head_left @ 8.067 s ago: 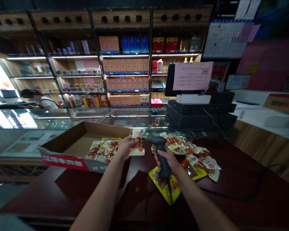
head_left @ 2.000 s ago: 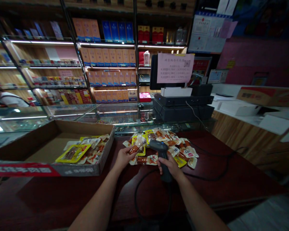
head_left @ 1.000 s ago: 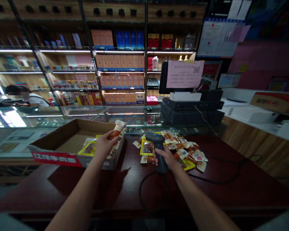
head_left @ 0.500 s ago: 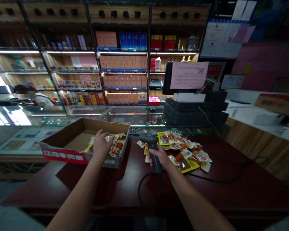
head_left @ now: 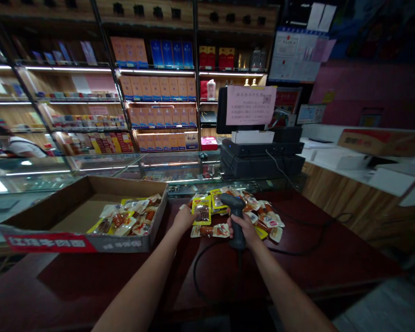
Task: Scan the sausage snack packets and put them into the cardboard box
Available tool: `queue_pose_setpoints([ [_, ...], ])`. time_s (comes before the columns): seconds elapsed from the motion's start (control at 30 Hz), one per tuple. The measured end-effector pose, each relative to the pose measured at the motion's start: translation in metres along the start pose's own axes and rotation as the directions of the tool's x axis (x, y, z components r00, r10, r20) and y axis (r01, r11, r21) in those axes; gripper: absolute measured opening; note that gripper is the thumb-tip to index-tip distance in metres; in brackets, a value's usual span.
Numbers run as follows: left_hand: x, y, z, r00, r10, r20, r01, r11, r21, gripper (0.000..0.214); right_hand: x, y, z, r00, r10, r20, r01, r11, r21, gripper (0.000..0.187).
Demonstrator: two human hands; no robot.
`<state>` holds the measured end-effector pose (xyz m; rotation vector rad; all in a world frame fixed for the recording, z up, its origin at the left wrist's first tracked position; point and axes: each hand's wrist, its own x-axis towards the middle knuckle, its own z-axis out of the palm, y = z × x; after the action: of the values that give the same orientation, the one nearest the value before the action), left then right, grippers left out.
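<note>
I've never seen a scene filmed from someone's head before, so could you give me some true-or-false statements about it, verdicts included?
1. The right hand grips a dark grey plastic handheld scanner. True.
2. The left hand holds a second scanner. False: it is at a yellow-edged, clear plastic packet.
3. White, yellow and clear plastic packets lie in the shallow brown cardboard box. True.
4. A loose pile of similar packets lies on the glossy, dark red-brown table. True.
5. The rectangular pink printed paper lies flat on the table. False: it is upright against the black monitor.
</note>
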<state>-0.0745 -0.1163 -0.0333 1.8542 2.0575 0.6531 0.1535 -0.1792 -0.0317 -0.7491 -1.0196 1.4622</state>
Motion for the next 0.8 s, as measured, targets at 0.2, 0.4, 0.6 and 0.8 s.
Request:
queue_pose_setpoints([
  [0.2,0.019,-0.011,0.025,0.986,-0.112,0.124,0.151,0.916,-0.372,0.026,0.0,0.008,-0.009,1.0,0.005,0.025,-0.005,1.0,-0.003,0.037],
  [0.4,0.009,-0.016,0.024,0.969,-0.158,0.188,0.242,0.48,-0.843,0.024,0.0,0.017,-0.014,0.998,0.053,0.037,-0.053,0.999,-0.01,0.039],
  [0.6,-0.004,-0.018,0.016,0.975,-0.169,0.145,0.195,0.329,-0.924,0.025,-0.001,0.01,-0.009,0.994,0.082,0.075,-0.078,0.995,-0.063,0.039],
  [0.8,-0.009,-0.019,0.017,0.984,-0.126,0.123,0.155,0.288,-0.945,0.033,-0.003,0.003,0.0,0.993,0.106,0.05,-0.098,0.984,-0.149,0.042],
])
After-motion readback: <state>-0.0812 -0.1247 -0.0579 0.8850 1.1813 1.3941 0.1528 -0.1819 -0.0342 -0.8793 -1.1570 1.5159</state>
